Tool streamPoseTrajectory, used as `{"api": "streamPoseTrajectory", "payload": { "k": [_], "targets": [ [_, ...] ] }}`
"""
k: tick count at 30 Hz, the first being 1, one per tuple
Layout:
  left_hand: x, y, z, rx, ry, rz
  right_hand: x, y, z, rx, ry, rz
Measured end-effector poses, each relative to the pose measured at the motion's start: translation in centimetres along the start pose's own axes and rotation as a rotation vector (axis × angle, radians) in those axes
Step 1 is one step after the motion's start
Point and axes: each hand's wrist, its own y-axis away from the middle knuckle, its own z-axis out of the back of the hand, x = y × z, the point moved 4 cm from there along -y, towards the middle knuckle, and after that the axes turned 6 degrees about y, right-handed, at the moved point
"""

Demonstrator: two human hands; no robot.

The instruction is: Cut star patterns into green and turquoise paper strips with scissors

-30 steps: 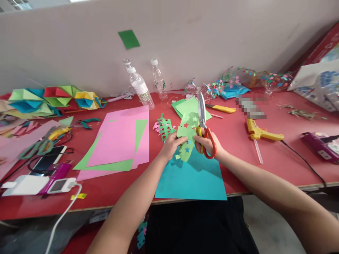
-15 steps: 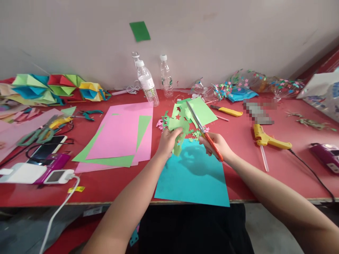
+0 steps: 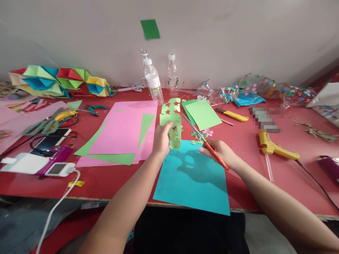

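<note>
My left hand (image 3: 162, 138) pinches a strip of light green paper (image 3: 171, 118) with star-shaped holes cut through it. In my right hand (image 3: 221, 152) are scissors with red handles (image 3: 215, 155), their blades pointing up and left towards the strip's right edge; whether the blades are parted is hard to make out. Under both hands lies a blue sheet of paper (image 3: 190, 187), with shadows on it. Small green and pink paper stars (image 3: 205, 134) lie just beyond the sheet, partly behind the scissors. Behind them rest squares of green paper (image 3: 203, 114).
Pink sheets (image 3: 119, 130) lie to the left, near a phone (image 3: 51, 143) and a power strip (image 3: 59, 158). Plastic bottles (image 3: 173, 79) stand at the wall. On the right are a yellow cutter (image 3: 235, 115) and a glue gun (image 3: 278, 148) with its cord.
My left hand has moved slightly left, turning the green strip upright and flatter to view, away from the green squares. The scissors stay in my right hand. The camera view has shifted a little.
</note>
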Motion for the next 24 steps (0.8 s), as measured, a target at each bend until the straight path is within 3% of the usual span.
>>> {"api": "streamPoseTrajectory", "payload": {
  "k": [10,17,24],
  "targets": [
    [-0.1,0.0,0.0,0.094,0.049,-0.146,0.7,0.3,-0.6,0.078,0.019,0.03],
    [0.2,0.3,0.2,0.109,-0.064,-0.152,0.6,0.5,-1.2,0.158,-0.132,-0.024],
    [0.2,0.1,0.1,0.089,-0.011,-0.114,0.8,0.5,-0.8,0.197,-0.106,-0.008]
  ]
}}
